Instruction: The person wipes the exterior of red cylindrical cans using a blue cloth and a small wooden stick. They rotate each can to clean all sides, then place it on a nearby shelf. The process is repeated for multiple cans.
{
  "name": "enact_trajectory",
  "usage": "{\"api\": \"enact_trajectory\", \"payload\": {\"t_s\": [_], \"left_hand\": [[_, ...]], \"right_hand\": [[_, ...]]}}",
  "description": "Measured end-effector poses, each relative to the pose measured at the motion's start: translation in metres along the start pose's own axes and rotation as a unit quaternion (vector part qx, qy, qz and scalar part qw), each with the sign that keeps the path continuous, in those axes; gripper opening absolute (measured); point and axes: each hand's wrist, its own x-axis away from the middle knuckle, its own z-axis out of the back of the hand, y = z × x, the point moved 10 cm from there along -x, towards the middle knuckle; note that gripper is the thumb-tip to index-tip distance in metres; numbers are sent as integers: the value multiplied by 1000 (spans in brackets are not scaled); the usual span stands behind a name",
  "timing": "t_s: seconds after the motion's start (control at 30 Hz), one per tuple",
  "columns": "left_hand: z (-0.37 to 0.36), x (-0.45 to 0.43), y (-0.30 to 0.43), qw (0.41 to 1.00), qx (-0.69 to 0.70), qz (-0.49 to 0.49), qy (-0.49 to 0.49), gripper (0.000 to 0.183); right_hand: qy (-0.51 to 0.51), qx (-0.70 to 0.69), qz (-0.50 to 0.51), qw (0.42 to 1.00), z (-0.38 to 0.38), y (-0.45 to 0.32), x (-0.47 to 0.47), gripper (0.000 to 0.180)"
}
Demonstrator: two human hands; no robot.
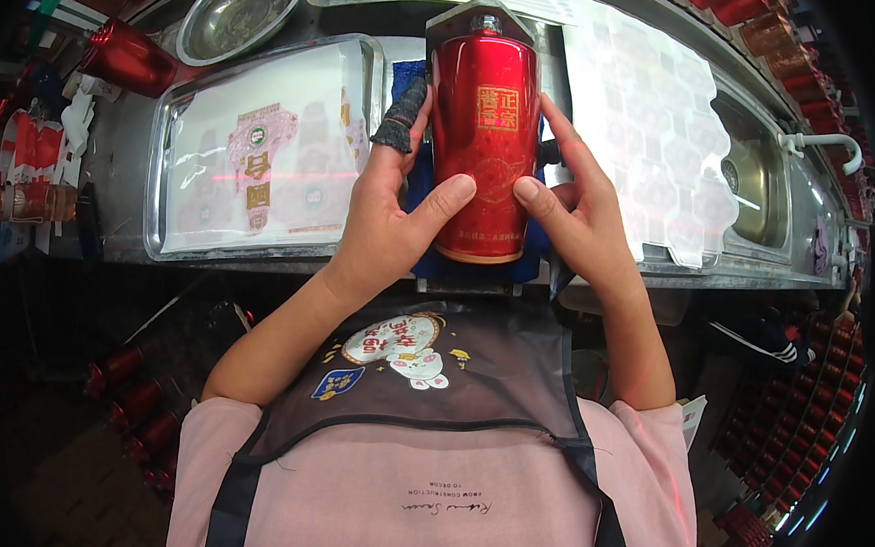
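Note:
A glossy red bottle (483,148) with gold printing lies before me, its neck pointing away from my body. My left hand (392,210) holds its left side, with the thumb pressed on the front near the lower half. Dark ribbed finger covers (402,117) wrap a fingertip of that hand. From the right side my right hand (584,215) grips the same bottle, thumb on its front and forefinger along its edge. Under the bottle is a blue cloth (475,270). A metal plate with angled corners (449,27) stands behind the neck. Fingers beneath the bottle are partly hidden.
A metal tray (156,181) at left holds backing paper with pink-and-gold labels (256,161). Translucent label sheets (634,135) lie at right beside a sink (761,195) with a white tap (829,143). A steel bowl (235,17) and another red bottle (131,59) stand back left.

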Motion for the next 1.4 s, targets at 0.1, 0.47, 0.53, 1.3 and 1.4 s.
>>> {"api": "enact_trajectory", "payload": {"t_s": [0.1, 0.47, 0.53, 1.3, 1.4], "left_hand": [[2, 0, -2, 1000, -2, 2, -4, 79], [-1, 0, -1, 1000, 8, 6, -4, 79], [1, 1, -3, 1000, 6, 13, 1, 81], [-7, 22, 6, 986, -157, 35, -39, 106], [-7, 21, 4, 991, -129, 37, -28, 102]], "right_hand": [[4, -19, 15, 1000, 3, 4, -2, 72], [2, -53, 8, 999, -1, 7, 0, 69], [10, -46, 11, 999, 1, 5, 0, 69], [9, 313, 359, 879, -24, -112, -12, 27], [106, 345, 421, 832, 2, -127, -72, 29]]}}
